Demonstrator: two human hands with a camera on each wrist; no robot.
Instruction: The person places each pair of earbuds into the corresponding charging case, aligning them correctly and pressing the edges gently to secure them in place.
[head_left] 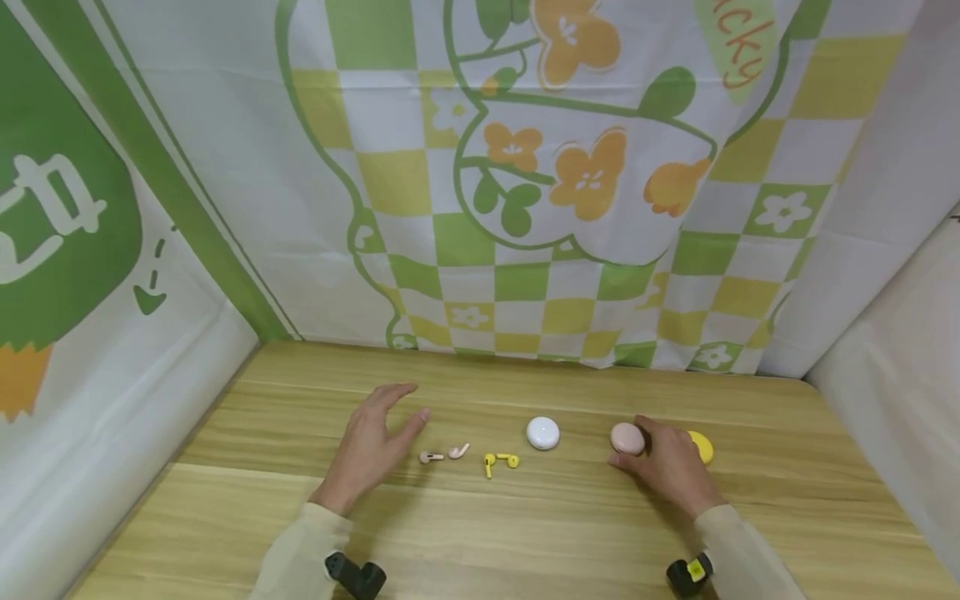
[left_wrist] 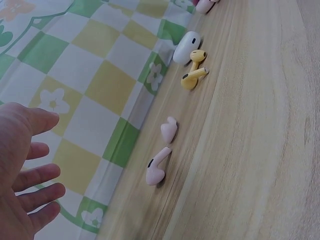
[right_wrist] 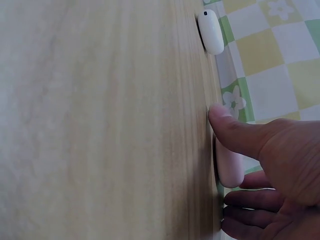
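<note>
My right hand [head_left: 670, 465] is around a round pink earbud case [head_left: 627, 439] on the table, gripping it with the thumb at the near edge and a finger at the far edge. In the right wrist view the thumb covers part of the pink case [right_wrist: 230, 167], with the other fingers behind it. My left hand [head_left: 366, 450] hovers over the table with fingers spread, holding nothing. Just right of it lie two pink earbuds [head_left: 458, 452], apart from each other. Two yellow earbuds [head_left: 491, 462] lie farther right.
A round white earbud case [head_left: 543, 433] stands between the yellow earbuds and the pink case. Partly hidden behind my right hand is a yellow case [head_left: 702, 447]. A checkered cloth [head_left: 517, 292] hangs along the back edge of the wooden table [head_left: 480, 542].
</note>
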